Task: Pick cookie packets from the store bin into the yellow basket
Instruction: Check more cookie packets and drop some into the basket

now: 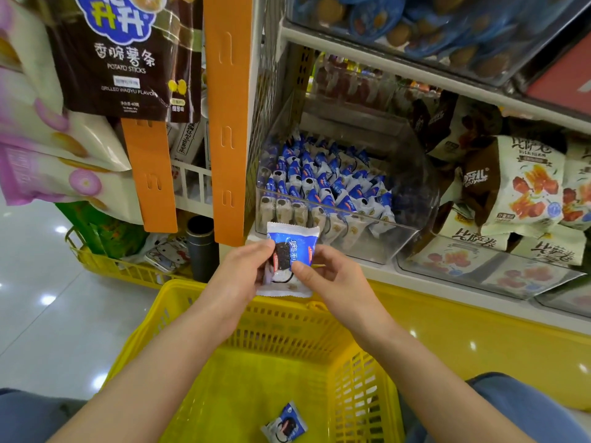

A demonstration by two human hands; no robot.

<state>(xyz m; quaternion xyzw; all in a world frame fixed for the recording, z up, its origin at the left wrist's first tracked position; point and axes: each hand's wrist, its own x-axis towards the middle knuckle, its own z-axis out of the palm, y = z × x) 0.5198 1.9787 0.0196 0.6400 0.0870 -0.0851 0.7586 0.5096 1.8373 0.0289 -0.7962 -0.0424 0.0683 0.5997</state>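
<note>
Cookie packet (289, 260) is pinched between both hands, left hand (243, 273) and right hand (323, 276), above the yellow basket (361, 372). Looks light, crinkly and slippery; I'd hold the crimped edges, cookies crush easily.

Both hands hold one blue-and-white cookie packet (289, 255) upright above the far rim of the yellow basket (367, 372): the left hand (243, 273) pinches its left edge, the right hand (323, 276) its right edge. Behind it, a clear store bin (399, 241) on the shelf (383, 273) is packed with like packets. A second packet (284, 423) lies on the basket floor. A brown potato-sticks bag (124, 55) hangs upper left
</note>
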